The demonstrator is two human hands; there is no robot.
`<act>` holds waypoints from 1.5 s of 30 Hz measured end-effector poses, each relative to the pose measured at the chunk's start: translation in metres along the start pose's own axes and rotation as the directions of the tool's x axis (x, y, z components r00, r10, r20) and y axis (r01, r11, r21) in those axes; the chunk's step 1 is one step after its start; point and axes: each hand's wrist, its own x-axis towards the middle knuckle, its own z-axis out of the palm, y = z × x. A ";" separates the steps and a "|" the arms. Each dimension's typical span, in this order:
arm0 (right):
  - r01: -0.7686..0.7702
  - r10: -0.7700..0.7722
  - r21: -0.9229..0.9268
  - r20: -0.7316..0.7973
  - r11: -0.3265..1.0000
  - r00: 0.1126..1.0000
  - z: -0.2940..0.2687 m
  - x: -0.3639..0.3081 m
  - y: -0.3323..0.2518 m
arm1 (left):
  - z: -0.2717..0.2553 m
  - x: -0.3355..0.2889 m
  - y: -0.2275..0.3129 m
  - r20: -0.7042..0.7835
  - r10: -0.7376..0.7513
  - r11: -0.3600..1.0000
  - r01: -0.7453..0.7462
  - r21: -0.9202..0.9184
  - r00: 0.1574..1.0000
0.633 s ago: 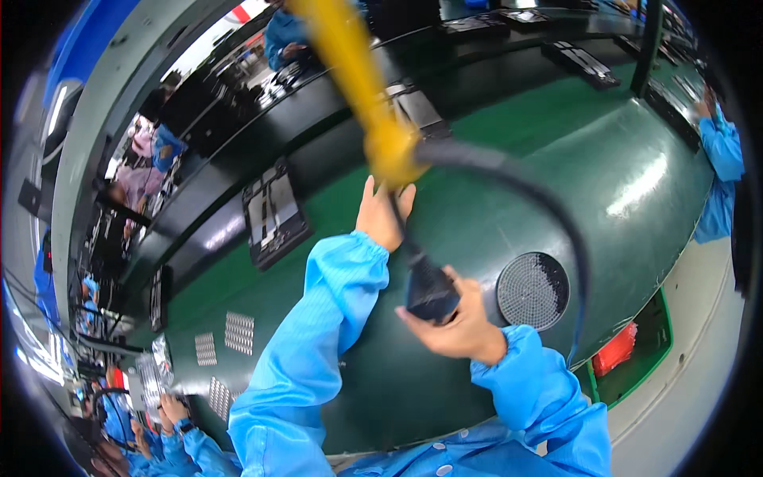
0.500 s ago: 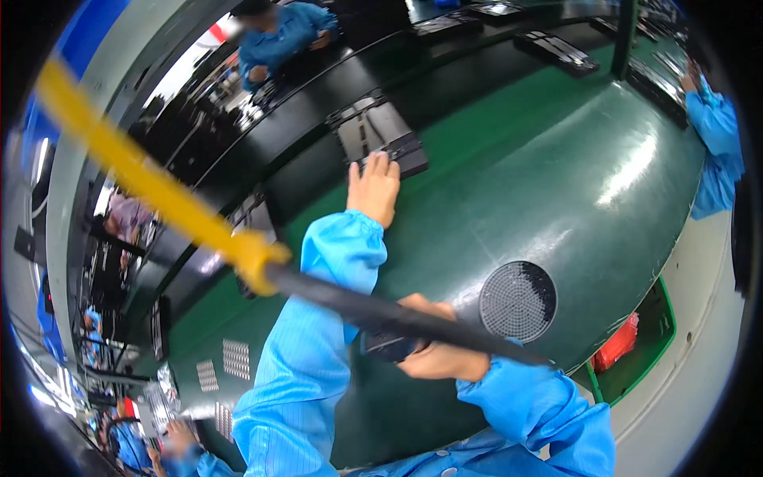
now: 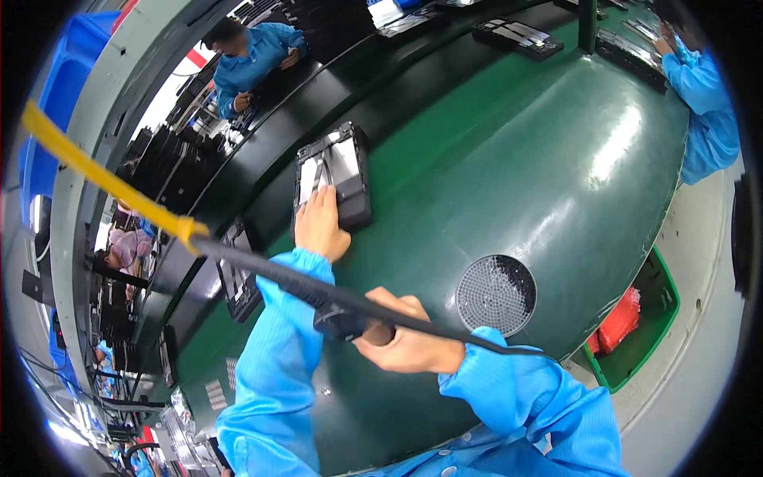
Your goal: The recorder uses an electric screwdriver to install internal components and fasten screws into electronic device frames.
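A black rectangular casing [image 3: 355, 187] with pale panels inside lies at the far side of the green table. My left hand [image 3: 320, 225] grips its near left part, fingers over the top. Lower and to the right, my right hand [image 3: 409, 338] is closed around a dark, rounded handheld tool [image 3: 342, 322]; its exact kind is partly hidden. Slanting across in front of both forearms is a black cord [image 3: 270, 266] joined to a yellow strap [image 3: 111, 183]. Beside my right hand sits a round grey perforated tray [image 3: 497, 296] filled with small dark pieces.
Another black casing [image 3: 237, 274] lies to the left, and more casings [image 3: 518, 38] stand along the far side. Small metal strips [image 3: 215, 394] lie at the lower left. A green bin [image 3: 636, 350] with a red bag [image 3: 620, 322] is beyond the right edge. Co-workers [image 3: 254, 63] sit nearby.
The casing under my left hand has come nearer and turned, its panels now showing more fully. My right hand still holds the dark tool. The view has shifted slightly.
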 end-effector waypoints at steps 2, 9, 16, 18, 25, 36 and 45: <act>-0.002 0.000 0.035 0.047 0.999 0.999 -0.003 0.002 -0.004 | -0.008 -0.050 -0.001 -0.044 0.084 0.996 -0.085 -0.011 0.995; -0.158 0.159 0.014 -0.127 0.987 0.979 -0.029 0.013 -0.031 | -0.069 -0.211 0.060 0.000 0.110 0.970 -0.108 -0.217 0.994; -0.089 0.085 -0.001 -0.284 0.996 0.955 -0.039 0.024 -0.040 | -0.089 -0.301 0.110 0.157 0.258 0.875 -0.162 -0.457 0.953; -0.070 0.057 -0.029 -0.311 0.997 0.949 -0.042 0.024 -0.041 | -0.094 -0.293 0.125 0.192 0.244 0.836 -0.105 -0.538 0.951; 0.006 -0.029 -0.069 -0.330 0.998 0.944 -0.058 0.022 -0.042 | -0.074 -0.267 0.158 0.168 0.247 0.883 -0.150 -0.444 0.954; 0.009 -0.001 0.024 -0.312 1.000 0.950 -0.080 0.016 -0.025 | -0.054 -0.278 0.178 -0.090 0.288 0.735 -0.280 -0.617 0.953; 0.008 -0.007 0.005 -0.271 1.000 0.962 -0.076 0.016 -0.016 | -0.053 -0.252 0.187 -0.087 0.165 0.816 -0.185 -0.548 0.983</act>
